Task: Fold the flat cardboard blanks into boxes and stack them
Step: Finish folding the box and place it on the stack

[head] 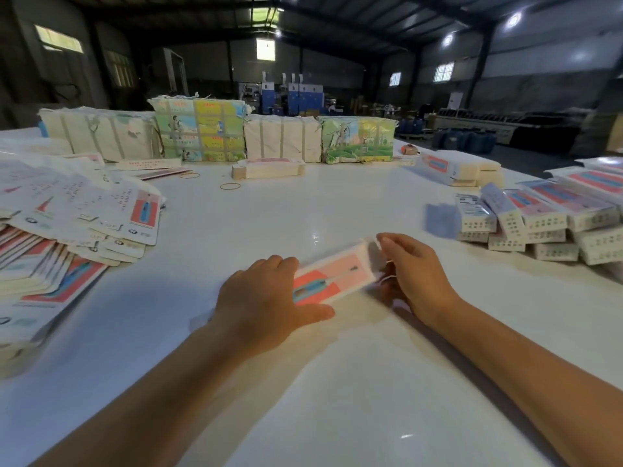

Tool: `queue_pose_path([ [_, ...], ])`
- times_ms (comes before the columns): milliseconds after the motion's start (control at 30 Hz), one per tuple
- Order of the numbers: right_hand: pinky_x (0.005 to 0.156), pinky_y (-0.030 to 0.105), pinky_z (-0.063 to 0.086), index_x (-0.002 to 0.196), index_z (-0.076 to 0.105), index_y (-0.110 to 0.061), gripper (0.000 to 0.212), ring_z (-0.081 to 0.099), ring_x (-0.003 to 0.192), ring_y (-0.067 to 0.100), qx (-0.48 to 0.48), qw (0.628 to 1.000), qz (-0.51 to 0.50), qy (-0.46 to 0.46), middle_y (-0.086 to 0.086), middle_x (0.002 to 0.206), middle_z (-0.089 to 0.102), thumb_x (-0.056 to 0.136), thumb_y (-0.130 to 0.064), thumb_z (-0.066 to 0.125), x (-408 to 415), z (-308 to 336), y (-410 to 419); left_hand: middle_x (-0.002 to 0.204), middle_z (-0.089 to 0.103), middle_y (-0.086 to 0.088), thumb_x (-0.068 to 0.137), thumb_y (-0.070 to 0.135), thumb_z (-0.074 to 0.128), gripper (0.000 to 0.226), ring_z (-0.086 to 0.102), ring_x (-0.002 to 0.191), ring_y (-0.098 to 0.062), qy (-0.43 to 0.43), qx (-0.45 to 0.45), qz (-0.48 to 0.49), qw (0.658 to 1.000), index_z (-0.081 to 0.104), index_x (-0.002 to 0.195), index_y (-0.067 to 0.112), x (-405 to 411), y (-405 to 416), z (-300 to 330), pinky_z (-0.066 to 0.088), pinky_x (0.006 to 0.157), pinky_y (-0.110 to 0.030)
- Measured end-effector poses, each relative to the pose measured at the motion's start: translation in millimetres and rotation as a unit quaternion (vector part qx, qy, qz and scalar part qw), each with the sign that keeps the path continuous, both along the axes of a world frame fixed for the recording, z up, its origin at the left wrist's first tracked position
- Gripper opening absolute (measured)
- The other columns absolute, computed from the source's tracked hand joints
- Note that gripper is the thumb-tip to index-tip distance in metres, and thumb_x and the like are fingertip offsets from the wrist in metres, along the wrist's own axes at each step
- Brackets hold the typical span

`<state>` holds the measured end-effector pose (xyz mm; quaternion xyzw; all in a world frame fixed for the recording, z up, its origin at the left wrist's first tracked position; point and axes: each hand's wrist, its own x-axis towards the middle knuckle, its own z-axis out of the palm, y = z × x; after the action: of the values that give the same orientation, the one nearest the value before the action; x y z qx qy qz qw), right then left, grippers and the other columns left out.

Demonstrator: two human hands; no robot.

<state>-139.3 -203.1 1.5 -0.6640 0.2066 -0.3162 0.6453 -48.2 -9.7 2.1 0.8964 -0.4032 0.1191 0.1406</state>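
Left hand (266,298) lies over near end of box (333,276), fingers curled on its far edge, thumb along near edge. Right hand (413,274) pinches flap at box's far end. Box low over white counter (337,382), centre. Loose flat blanks (67,224) at 9 o'clock. Folded boxes stacked (539,220) at 2 o'clock. Tied bundles (202,133) at 12 o'clock.

Two rubber bands (230,186) lie on the white table (337,382).

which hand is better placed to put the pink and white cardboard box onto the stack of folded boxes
Right hand: it holds the pink and white cardboard box's end nearest the stack of folded boxes; the left hand is farther away.
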Motion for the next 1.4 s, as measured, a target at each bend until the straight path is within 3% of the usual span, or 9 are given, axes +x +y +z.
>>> queue_pose_path([
  [100,0.049,0.026,0.048,0.109,0.062,-0.017,0.017,0.058,0.061,0.013,-0.117,0.99,-0.077,0.008,0.006,0.083,0.063,0.097,-0.019,0.049,-6,1,-2,0.097,0.054,0.015,0.068,0.079,0.05,0.056,0.053,0.084,-0.009,0.031,-0.066,0.029,0.997,0.047,0.103,0.035,2,3,7,0.038,0.062,-0.024],
  [233,0.054,0.012,0.045,0.091,0.068,-0.022,0.02,0.058,0.057,0.0,-0.213,0.974,-0.067,-0.04,-0.002,0.081,0.064,0.095,-0.011,0.052,-14,5,12,0.093,0.051,0.017,0.07,0.077,0.049,0.048,0.051,0.078,-0.008,0.051,-0.092,0.027,0.994,0.042,0.098,0.038,-1,6,12,0.036,0.058,-0.022],
  [467,0.057,0.015,0.048,0.087,0.068,-0.024,0.026,0.058,0.061,0.003,-0.23,0.972,0.004,-0.052,-0.003,0.083,0.064,0.092,-0.003,0.054,-15,4,30,0.089,0.05,0.019,0.069,0.077,0.051,0.047,0.053,0.077,-0.006,0.067,-0.091,0.015,0.993,0.041,0.096,0.04,-7,4,12,0.037,0.058,-0.018],
  [700,0.062,0.02,0.048,0.133,0.034,-0.037,0.045,0.057,0.07,0.008,-0.24,0.97,0.026,0.023,-0.002,0.087,0.062,0.097,-0.016,0.05,-15,2,27,0.098,0.053,0.019,0.065,0.081,0.046,0.059,0.053,0.081,-0.006,0.036,-0.055,-0.011,0.998,0.045,0.106,0.039,-8,2,10,0.042,0.063,-0.019],
  [867,0.063,0.026,0.049,0.081,0.063,-0.027,0.024,0.058,0.067,0.008,-0.304,0.952,-0.019,0.01,-0.009,0.075,0.064,0.093,-0.01,0.052,-14,2,30,0.091,0.048,0.019,0.068,0.08,0.048,0.058,0.049,0.078,-0.006,0.013,-0.05,-0.005,0.999,0.046,0.108,0.038,-11,1,9,0.032,0.055,-0.012],
  [1100,0.074,0.034,0.046,0.089,0.062,-0.009,0.017,0.059,0.079,0.02,-0.359,0.932,-0.002,0.047,0.006,0.085,0.064,0.095,-0.008,0.045,-15,2,27,0.093,0.047,0.02,0.069,0.078,0.048,0.056,0.049,0.079,-0.006,0.033,-0.04,-0.02,0.998,0.045,0.108,0.038,-11,0,9,0.03,0.055,-0.01],
  [1267,0.071,0.018,0.038,0.116,0.06,-0.018,0.032,0.047,0.082,0.002,-0.475,0.872,-0.099,0.054,-0.005,0.104,0.049,0.089,-0.034,0.061,-17,7,16,0.091,0.05,0.018,0.07,0.077,0.049,0.052,0.053,0.081,-0.007,0.053,-0.062,-0.006,0.997,0.047,0.103,0.037,-10,0,11,0.039,0.06,-0.018],
  [1333,0.078,0.019,0.041,0.139,0.039,-0.022,0.067,0.044,0.101,0.005,-0.404,0.905,-0.13,0.04,-0.005,0.122,0.042,0.082,-0.039,0.069,-15,8,13,0.093,0.051,0.017,0.07,0.076,0.05,0.048,0.056,0.085,-0.01,0.075,-0.075,-0.01,0.994,0.045,0.098,0.038,-10,1,13,0.046,0.067,-0.024],
  [1400,0.079,0.019,0.045,0.143,0.031,-0.02,0.078,0.053,0.103,0.01,-0.15,0.988,-0.041,0.016,-0.005,0.12,0.051,0.079,-0.03,0.074,-12,10,15,0.092,0.05,0.018,0.07,0.076,0.05,0.044,0.055,0.085,-0.01,0.084,-0.076,-0.016,0.993,0.041,0.096,0.04,-13,0,13,0.045,0.066,-0.024],
])
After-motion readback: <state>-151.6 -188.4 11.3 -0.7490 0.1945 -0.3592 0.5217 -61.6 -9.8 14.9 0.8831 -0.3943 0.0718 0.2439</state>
